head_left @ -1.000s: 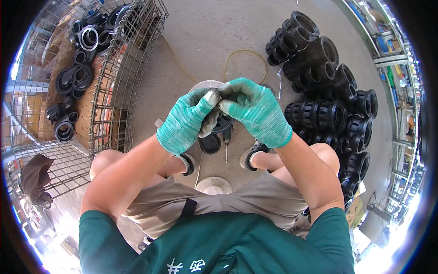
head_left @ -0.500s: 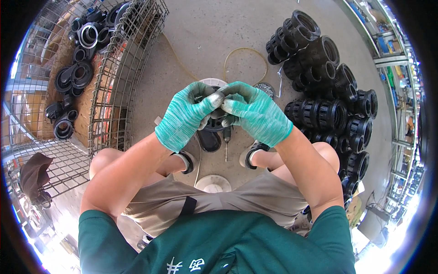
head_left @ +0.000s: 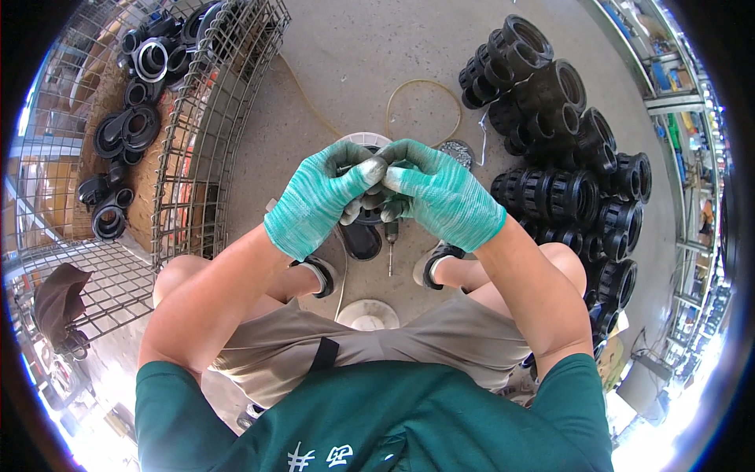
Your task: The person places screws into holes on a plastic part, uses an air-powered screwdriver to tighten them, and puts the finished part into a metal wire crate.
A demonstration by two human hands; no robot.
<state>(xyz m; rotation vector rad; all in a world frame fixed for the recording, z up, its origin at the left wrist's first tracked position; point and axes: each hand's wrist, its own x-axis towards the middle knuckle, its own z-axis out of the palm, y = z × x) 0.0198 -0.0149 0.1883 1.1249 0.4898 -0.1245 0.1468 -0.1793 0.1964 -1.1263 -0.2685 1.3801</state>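
Both hands wear green knit gloves with grey fingertips. My left hand and my right hand meet in front of me, fingers curled and thumbs pressed close together. Whatever they pinch is hidden between the fingertips. Below them, mostly covered, lies a dark round part on a white round-rimmed support. Nearer to me, a smooth black rounded piece shows under the left hand. Beside it a power tool with a long thin bit points toward me. A round dish of small grey pieces sits beyond the right hand.
At left stands a wire mesh cage holding black ring-shaped fittings. Several stacked black ribbed pipe fittings fill the floor at right, before metal shelving. A yellowish hose loops across the floor. A white round object is between my knees.
Both hands stay together in nearly the same place, with only slight shifts of the fingers and wrists. Nothing else has visibly moved.
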